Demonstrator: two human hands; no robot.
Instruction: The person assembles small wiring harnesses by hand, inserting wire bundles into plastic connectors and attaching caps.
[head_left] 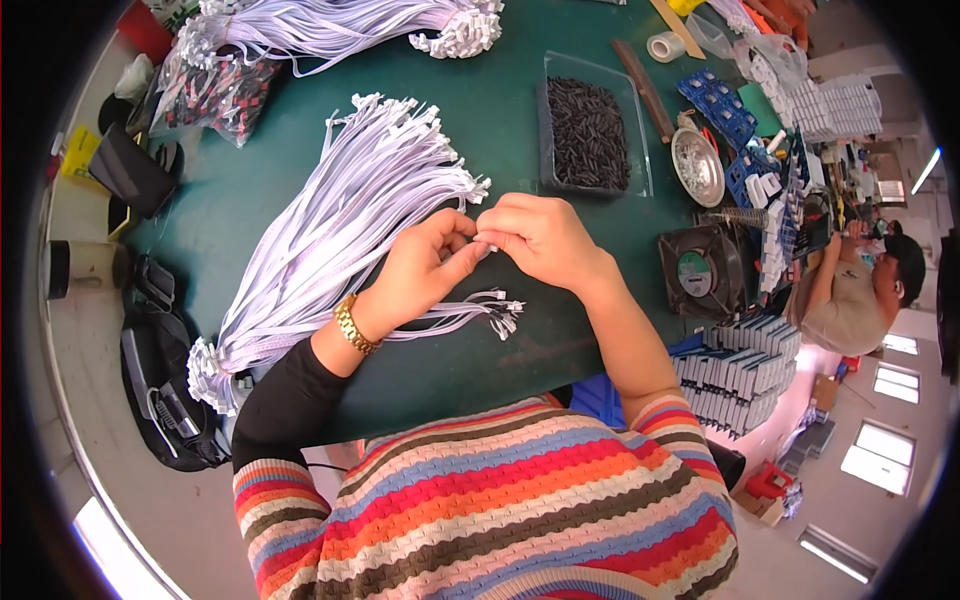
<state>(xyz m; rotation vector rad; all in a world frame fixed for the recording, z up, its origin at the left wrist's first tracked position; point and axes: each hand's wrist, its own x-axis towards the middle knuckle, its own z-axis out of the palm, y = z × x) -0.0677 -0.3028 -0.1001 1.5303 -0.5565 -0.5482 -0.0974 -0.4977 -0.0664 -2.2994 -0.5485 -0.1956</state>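
My left hand (425, 262), with a gold watch at its wrist, is closed in a pinch on a small white connector (488, 248). Against it, the fingertips of my right hand (542, 238) are pressed together; whatever they pinch is too small and covered to make out. Under and beside my left forearm lies a large fanned bundle of white cables (320, 215) with white plugs at both ends. A smaller group of cables (500, 312), with dark and white ends, rests just nearer to me than the hands.
Beyond my right hand stands a clear tray (548, 160) of short black pieces. Farther right are a metal dish (697, 165), a fan (700, 272), blue racks (718, 110) and stacked white parts (745, 370). More cables (320, 25) lie at the back; a co-worker (850, 300) sits right.
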